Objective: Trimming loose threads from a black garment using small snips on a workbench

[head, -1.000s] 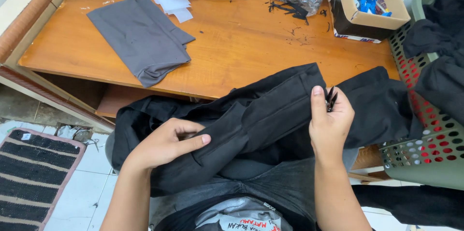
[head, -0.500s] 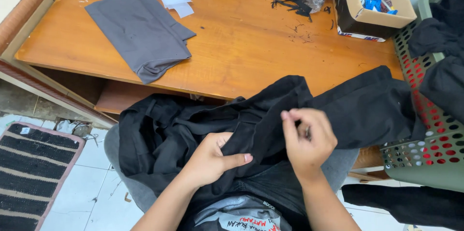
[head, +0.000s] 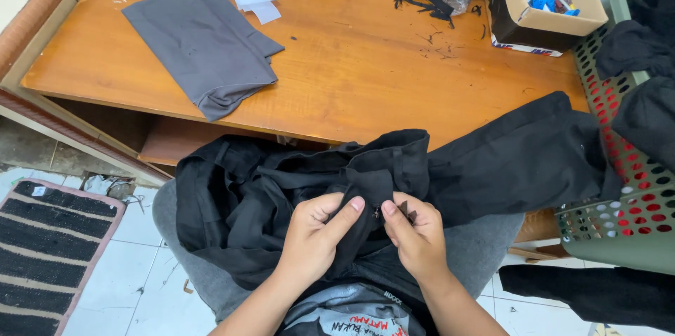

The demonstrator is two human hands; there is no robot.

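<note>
Close together, left hand (head: 314, 232) and right hand (head: 415, 236) pinching black garment (head: 295, 181) — grey cloth (head: 204, 44) on table (head: 365, 76); basket (head: 626, 230) rightward

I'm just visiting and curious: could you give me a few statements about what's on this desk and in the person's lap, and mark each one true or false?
1. Both hands pinch the black garment on the lap. True: the left hand and right hand grip it close together.
2. The grey cloth lies in the basket. False: it lies on the wooden desk.
3. The cardboard box sits at the desk's far right corner. True.
4. The green basket holds white paper. False: it holds dark clothes.
</note>
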